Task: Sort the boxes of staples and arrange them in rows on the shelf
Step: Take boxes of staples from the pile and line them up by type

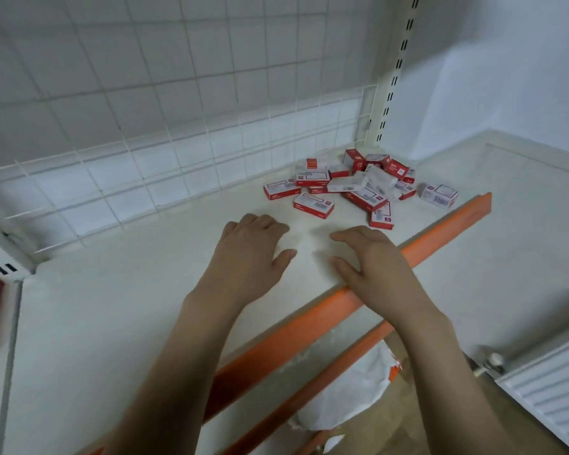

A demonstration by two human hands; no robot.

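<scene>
Both hands lay palm-down on the white shelf [112,316], holding nothing. Left hand [250,254]: fingers loosely bent, tips on the shelf surface, thumb out toward the right. Right hand [372,261]: fingers relaxed and spread, resting just inside the orange front edge [309,326], its wrist crossing over that edge. The two hands sat near each other, not touching.

Staple boxes [352,187]: red-and-white, in a loose jumbled heap at the far right corner of the shelf, next to the slotted upright [393,83] and the white wire grid back [145,165]. Some lay flat, some tilted on others. One box [439,195] lay apart to the right of the heap. Neither hand touched any box. No rows formed.
</scene>
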